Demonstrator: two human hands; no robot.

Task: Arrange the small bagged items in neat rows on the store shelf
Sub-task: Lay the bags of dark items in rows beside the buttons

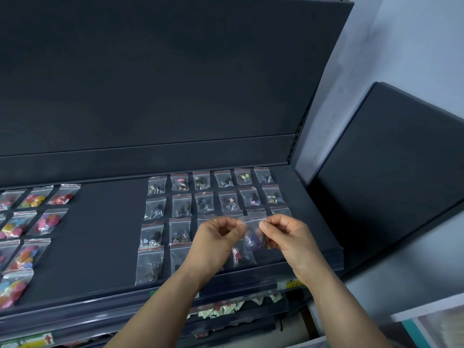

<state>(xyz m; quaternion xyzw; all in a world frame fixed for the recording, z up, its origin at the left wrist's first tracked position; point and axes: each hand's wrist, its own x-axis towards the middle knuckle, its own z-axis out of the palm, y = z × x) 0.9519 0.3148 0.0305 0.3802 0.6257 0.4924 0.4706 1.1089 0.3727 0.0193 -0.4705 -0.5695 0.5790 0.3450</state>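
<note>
I hold one small clear zip bag (253,231) above the right part of the dark shelf (105,237). My left hand (216,243) pinches its top left corner and my right hand (288,237) pinches its top right corner. Small purple and dark pieces hang in the bag's bottom. Beneath my hands, several clear bags of dark small parts (204,202) lie in neat rows on the shelf. Some bags in the lower rows are hidden by my hands. Another bag with pink pieces (239,257) lies just under the held one.
Bags of colourful pieces (47,221) lie in rows at the shelf's left end. A bare strip of shelf separates the two groups. The dark back panel (163,84) rises behind. Lower shelves hold small packets (226,308). A dark side panel (391,172) stands to the right.
</note>
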